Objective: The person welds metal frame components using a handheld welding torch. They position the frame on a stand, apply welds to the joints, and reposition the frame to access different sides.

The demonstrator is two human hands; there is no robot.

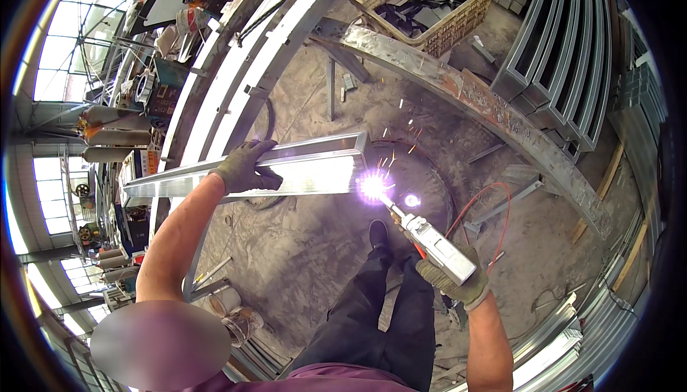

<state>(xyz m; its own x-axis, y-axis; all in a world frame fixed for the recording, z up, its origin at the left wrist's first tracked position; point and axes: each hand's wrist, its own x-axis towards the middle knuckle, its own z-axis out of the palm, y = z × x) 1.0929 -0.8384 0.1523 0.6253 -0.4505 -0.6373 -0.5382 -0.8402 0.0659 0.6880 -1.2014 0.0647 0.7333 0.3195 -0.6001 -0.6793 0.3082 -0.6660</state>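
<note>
My left hand [247, 168], in a dark olive work glove, grips a long, shiny metal frame [322, 177] with its fingers and thumb over the near part of the rails. The frame runs from the left toward the middle and ends near a bright violet-white glow. My right hand [458, 277], also gloved, is closed around a white handheld welding gun [436, 244]. The gun's narrow tip points up and left at the frame's right end. Glare hides the exact contact spot, and orange sparks fly up from it.
Pale steel beams [247, 81] stand left. A rusty curved beam [458, 88] crosses the right side. Behind it sits a yellow crate [429, 38] of dark scraps. Stacked metal frames [565, 56] rise at far right. A red cable [509, 209] loops beside the gun.
</note>
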